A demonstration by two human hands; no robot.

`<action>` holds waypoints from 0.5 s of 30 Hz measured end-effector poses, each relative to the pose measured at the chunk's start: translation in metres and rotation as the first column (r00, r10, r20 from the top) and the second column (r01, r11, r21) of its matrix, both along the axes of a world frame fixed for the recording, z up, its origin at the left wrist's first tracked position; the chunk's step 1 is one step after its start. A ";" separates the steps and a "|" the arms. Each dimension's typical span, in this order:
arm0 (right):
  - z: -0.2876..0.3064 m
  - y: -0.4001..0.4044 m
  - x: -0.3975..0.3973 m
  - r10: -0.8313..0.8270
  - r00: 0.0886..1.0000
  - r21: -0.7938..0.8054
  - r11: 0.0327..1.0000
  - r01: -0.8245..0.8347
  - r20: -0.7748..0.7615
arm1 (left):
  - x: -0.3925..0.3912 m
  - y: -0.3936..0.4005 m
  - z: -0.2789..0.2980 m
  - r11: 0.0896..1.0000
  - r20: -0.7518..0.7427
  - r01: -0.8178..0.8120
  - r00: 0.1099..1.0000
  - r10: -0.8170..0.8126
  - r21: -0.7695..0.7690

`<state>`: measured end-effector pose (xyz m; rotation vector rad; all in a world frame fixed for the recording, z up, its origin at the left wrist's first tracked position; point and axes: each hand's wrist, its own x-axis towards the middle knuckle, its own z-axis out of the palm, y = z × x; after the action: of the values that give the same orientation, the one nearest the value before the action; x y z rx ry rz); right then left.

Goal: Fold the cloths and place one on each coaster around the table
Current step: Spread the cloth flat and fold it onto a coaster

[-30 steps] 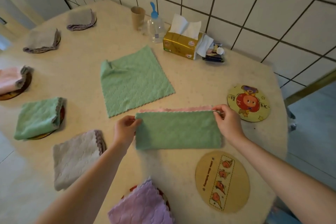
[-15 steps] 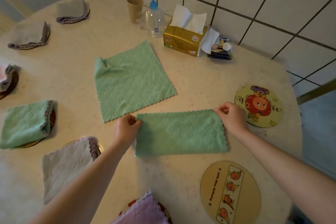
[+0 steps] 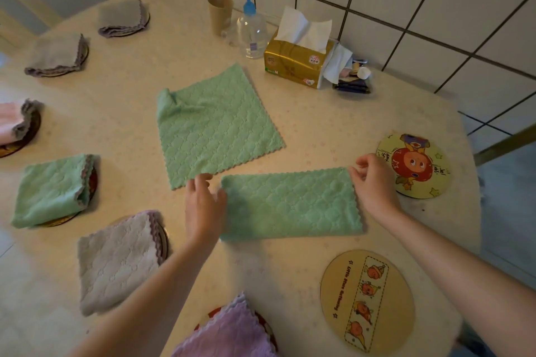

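Both hands' fingers loosely open, L hand (image 3: 203, 206) & R hand (image 3: 374, 182) at half-folded green cloth (image 3: 293, 206) ends.

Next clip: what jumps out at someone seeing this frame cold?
Two hands frame a half-folded green cloth at the table's near middle, the left hand at its left end and the right hand at its right end. Behind it lies a second green cloth, spread flat and unfolded. Folded cloths ring the left side, while two picture coasters sit bare on the right: the round cartoon-face coaster and the oval coaster.
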<state>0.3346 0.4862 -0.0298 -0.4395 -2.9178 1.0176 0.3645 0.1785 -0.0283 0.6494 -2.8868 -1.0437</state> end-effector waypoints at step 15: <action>-0.030 0.004 0.134 0.695 0.685 0.461 0.545 -0.700 0.219 | 0.111 0.016 -0.036 0.638 0.265 0.726 0.687 -0.677 -0.255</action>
<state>0.4681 0.4899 -0.0601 0.8272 -3.2098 0.1409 0.4752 0.1944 -0.0639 -0.5162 -3.3918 -0.4457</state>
